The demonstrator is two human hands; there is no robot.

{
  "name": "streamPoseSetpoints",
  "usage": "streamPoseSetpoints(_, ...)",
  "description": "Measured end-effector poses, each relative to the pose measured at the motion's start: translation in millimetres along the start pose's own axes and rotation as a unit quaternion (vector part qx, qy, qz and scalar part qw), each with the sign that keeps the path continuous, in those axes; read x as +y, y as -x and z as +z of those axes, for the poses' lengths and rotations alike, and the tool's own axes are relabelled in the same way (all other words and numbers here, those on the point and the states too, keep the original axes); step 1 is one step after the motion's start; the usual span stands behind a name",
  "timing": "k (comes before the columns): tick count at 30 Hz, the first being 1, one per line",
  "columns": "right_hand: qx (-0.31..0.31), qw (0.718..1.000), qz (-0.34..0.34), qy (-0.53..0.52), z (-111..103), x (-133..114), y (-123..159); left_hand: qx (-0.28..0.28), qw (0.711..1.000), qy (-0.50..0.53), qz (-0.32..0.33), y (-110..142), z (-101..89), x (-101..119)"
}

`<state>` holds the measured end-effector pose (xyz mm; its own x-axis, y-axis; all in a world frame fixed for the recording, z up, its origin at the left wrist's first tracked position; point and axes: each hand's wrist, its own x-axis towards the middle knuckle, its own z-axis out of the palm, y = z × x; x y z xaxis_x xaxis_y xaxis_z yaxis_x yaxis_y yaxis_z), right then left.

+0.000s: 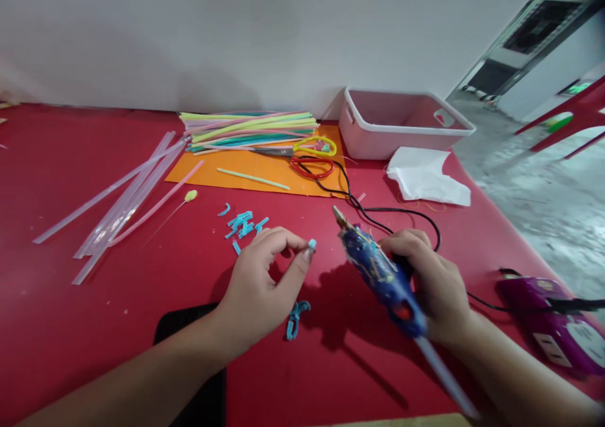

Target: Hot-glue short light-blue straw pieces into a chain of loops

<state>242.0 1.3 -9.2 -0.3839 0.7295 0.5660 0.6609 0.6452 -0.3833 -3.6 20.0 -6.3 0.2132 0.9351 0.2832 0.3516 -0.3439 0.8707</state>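
Observation:
Between thumb and forefinger, my left hand [265, 282] pinches a small light-blue piece [312, 244], most of it hidden by the fingertips. My right hand [432, 282] is wrapped round the handle of a blue hot glue gun [378, 269], its nozzle pointing up and left, a little right of the pinched piece. A clear glue stick [447, 376] juts from the gun's rear. On the table below lies a small blue looped shape [297, 320], apart from both hands. Several cut blue pieces [243, 223] are scattered just beyond my left hand.
Fuzzy coloured stems [250, 128] and scissors [283, 152] lie on an orange sheet [193, 170]. Glue sticks [127, 200] are at left. A pink basket [401, 138] and white paper [428, 176] stand back right. A black cord [406, 210] runs near a purple power strip [543, 326].

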Motion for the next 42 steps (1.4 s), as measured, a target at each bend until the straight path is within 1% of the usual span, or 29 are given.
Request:
streamPoseSetpoints(2,-0.008,0.996,0.015,-0.089,-1.9,-2.6,1.8,-0.007,0.999,0.027,-0.036,-0.4,0.2,-1.3)
streamPoseSetpoints(4,-0.015,0.988,0.023,-0.151,-3.0,-2.3,3.6,-0.023,0.994,0.069,-0.085,-0.5,0.1,-2.2)
streamPoseSetpoints(5,-0.02,0.986,0.023,-0.165,-3.2,-1.3,4.3,-0.031,0.99,0.09,-0.107,-0.5,-0.1,-2.4)
streamPoseSetpoints(7,-0.03,0.986,0.023,-0.163,-3.4,1.6,5.0,-0.044,0.983,0.122,-0.129,-0.3,-0.8,-2.3)
streamPoseSetpoints(10,-0.051,0.988,0.028,-0.145,-3.8,5.0,4.5,-0.047,0.981,0.143,-0.126,-0.1,-1.9,-0.8)
streamPoseSetpoints(15,-0.062,0.991,0.02,-0.121,-4.2,5.3,2.7,-0.056,0.98,0.147,-0.122,-0.6,-1.9,3.5)
streamPoseSetpoints(21,-0.084,0.988,0.068,-0.115,-4.2,3.4,4.3,-0.072,0.98,0.14,-0.121,0.3,-2.2,6.0)
streamPoseSetpoints(27,-0.084,0.984,0.09,-0.125,-3.8,3.6,6.6,-0.075,0.981,0.137,-0.116,0.9,-3.5,5.5)
streamPoseSetpoints(33,-0.108,0.98,0.11,-0.128,-5.0,6.6,7.7,-0.074,0.98,0.148,-0.107,0.2,-1.6,5.3)
streamPoseSetpoints(42,-0.095,0.981,0.12,-0.124,-2.5,5.3,8.4,-0.07,0.982,0.14,-0.107,0.7,-0.7,2.9)
